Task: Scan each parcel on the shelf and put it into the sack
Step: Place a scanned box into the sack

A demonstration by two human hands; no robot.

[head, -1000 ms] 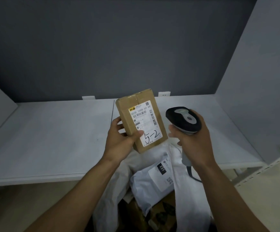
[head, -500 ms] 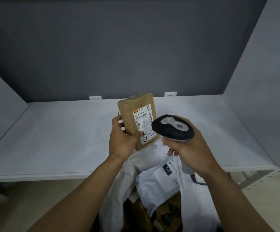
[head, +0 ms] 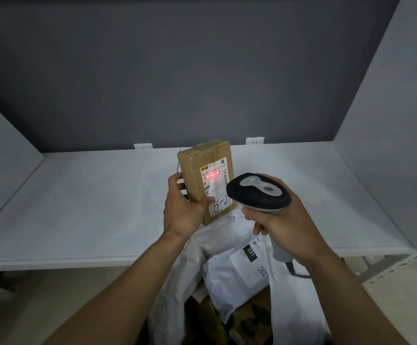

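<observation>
While the left hand (head: pixel 181 210) grips the brown cardboard parcel (head: pixel 195 175) by its lower left edge, thumb curled onto the white label (head: pixel 216 188), the box is held upright with a slight tilt over the middle of the pale shelf (head: pixel 78 207). A red scan line (head: pixel 211 176) glows across the label's upper barcode, and "5-2" is handwritten at its bottom. At the parcel's four o'clock, the right hand (head: pixel 287 227) is wrapped around the grey handle of the scanner (head: pixel 258 192), whose black head points toward eleven o'clock at the label. At six o'clock below both hands, the white sack (head: pixel 175 282) gapes open. It holds a white mailer bag (head: pixel 229 282) labelled "231".
</observation>
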